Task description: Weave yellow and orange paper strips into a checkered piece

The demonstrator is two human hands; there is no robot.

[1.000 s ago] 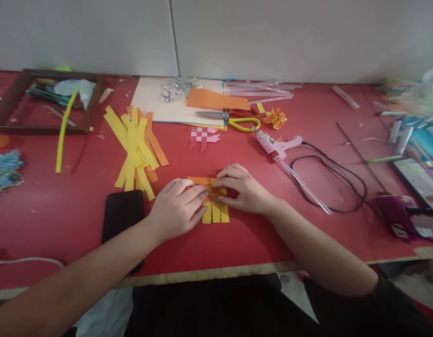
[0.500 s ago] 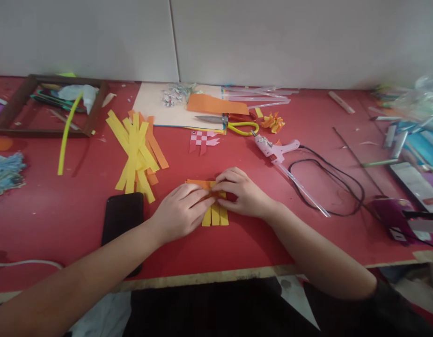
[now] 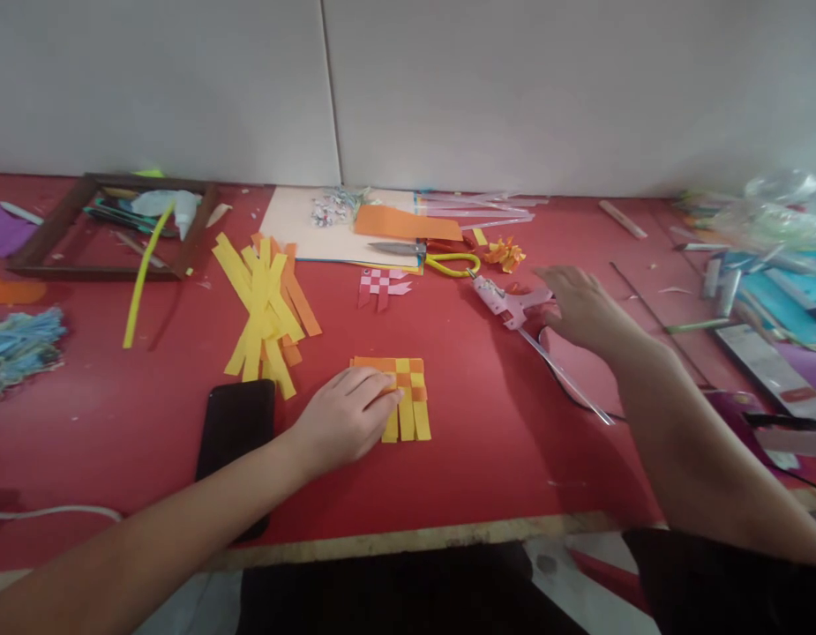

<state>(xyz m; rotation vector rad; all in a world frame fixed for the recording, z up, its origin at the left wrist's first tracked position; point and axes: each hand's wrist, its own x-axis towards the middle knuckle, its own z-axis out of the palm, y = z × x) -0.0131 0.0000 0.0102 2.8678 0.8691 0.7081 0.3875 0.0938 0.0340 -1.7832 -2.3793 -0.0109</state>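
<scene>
My left hand [image 3: 348,413] lies over the left part of a small woven mat of orange and yellow paper strips [image 3: 418,385], its fingertips holding the mat against the table. Loose yellow ends of the weave point towards me. My right hand [image 3: 583,309] is at the handle end of a pink hot glue gun [image 3: 506,302], fingers and thumb apart on either side of it. A clear glue stick [image 3: 566,379] sticks out of the gun's back. Beyond the mat lies a pink checkered paper fish [image 3: 383,287].
Yellow and orange strips [image 3: 265,309] are piled to the left, above a black phone [image 3: 235,432]. Scissors [image 3: 447,258] and an orange paper piece [image 3: 408,223] lie at the back. A wooden frame [image 3: 96,272] stands left; a purple box [image 3: 731,410] sits right.
My right hand has left the woven strips and moved right and away from me to the glue gun's handle. My left hand stays on the weave. The view has tilted slightly upward.
</scene>
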